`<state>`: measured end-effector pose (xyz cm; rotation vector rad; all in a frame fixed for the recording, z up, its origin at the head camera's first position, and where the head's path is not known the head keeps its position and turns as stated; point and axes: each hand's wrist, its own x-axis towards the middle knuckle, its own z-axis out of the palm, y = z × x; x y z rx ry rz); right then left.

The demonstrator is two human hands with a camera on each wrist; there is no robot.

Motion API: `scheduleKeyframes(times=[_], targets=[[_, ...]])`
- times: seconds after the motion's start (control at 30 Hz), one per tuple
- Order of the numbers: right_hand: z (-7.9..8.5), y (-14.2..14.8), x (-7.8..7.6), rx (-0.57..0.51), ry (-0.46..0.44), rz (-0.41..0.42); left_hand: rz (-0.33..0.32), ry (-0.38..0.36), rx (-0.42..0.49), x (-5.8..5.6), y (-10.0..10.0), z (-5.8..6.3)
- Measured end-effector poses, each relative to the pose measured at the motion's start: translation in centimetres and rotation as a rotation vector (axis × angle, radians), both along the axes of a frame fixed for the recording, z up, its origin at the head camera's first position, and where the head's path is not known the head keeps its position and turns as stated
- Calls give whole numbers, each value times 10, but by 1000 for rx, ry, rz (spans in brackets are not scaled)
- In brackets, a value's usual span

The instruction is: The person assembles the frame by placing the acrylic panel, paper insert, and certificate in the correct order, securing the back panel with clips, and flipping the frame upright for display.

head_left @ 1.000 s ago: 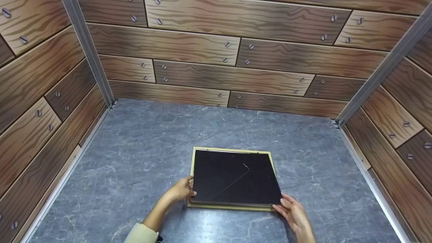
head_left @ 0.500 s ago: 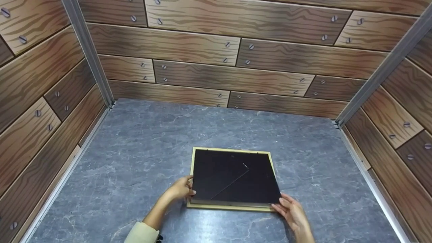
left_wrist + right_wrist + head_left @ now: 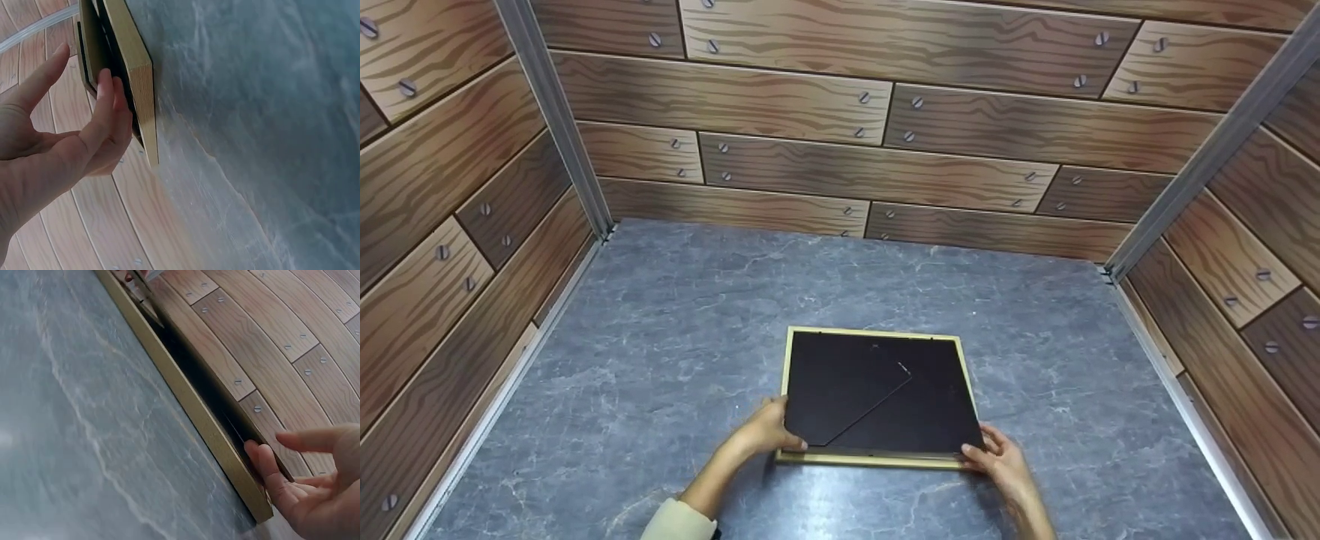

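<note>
A picture frame (image 3: 877, 460) with a thin gold border lies face down on the grey surface. Over it is its black backing board (image 3: 885, 397), with the outline of a stand flap on it. Both wrist views show the board's near edge tilted up, with a dark gap above the frame. My left hand (image 3: 765, 430) holds the board at its near left corner, thumb on top and fingers (image 3: 104, 107) in the gap. At the near right corner my right hand (image 3: 1001, 461) holds it likewise, its fingers (image 3: 270, 469) under the board's edge. What lies inside the frame is hidden.
The marbled grey tabletop (image 3: 697, 315) extends around the frame. Wood-patterned panels (image 3: 810, 165) wall it at the back and both sides, joined by metal posts (image 3: 559, 120) at the corners.
Both thumbs have moved inward over the top of the backing board near its front corners. The left hand has shifted slightly. The frame stays in place.
</note>
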<state>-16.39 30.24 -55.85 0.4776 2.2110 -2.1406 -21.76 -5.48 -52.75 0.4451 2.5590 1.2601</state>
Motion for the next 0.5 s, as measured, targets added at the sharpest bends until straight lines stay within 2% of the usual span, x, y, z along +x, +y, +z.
scheduleKeyframes(times=[0.17,0.33,0.4,0.5], targets=[[-1,0,2,270,57,90,40,-5,-105,4,6,-2],[-2,2,3,593,73,97,59,71,-193,8,13,-5],[-2,3,3,675,62,102,60,100,-211,10,14,-5],[-2,3,2,721,49,126,63,137,-229,11,15,-4]])
